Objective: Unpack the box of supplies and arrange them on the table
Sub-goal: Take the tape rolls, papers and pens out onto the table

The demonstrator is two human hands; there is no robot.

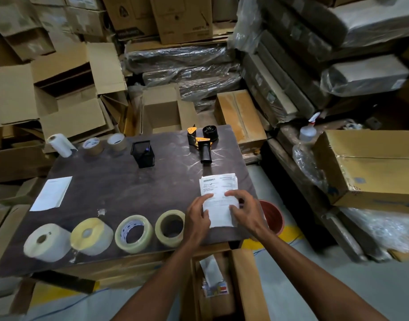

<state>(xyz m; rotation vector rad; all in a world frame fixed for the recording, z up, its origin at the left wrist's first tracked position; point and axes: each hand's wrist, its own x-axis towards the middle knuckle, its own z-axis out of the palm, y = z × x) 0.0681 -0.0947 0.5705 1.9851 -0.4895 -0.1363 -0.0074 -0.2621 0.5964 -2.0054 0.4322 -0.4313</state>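
A stack of printed white papers (218, 186) lies at the right end of the dark table (120, 188). My left hand (197, 216) rests on its left edge and my right hand (244, 208) on its right edge, fingers fairly straight on the sheets. Along the table's front edge stand several tape and label rolls (133, 232). A black mesh holder (142, 154) and an orange-black tape dispenser (202, 141) sit further back. The open cardboard box (245, 286) stands on the floor below the table, with some packets still inside.
At the back left stand a white paper roll (60, 144) and two brown tape rolls (104, 143). A white sheet (52, 193) lies at the left. A red-brown bucket (271, 215) sits right of the table. Stacked cartons and wrapped bundles surround the table.
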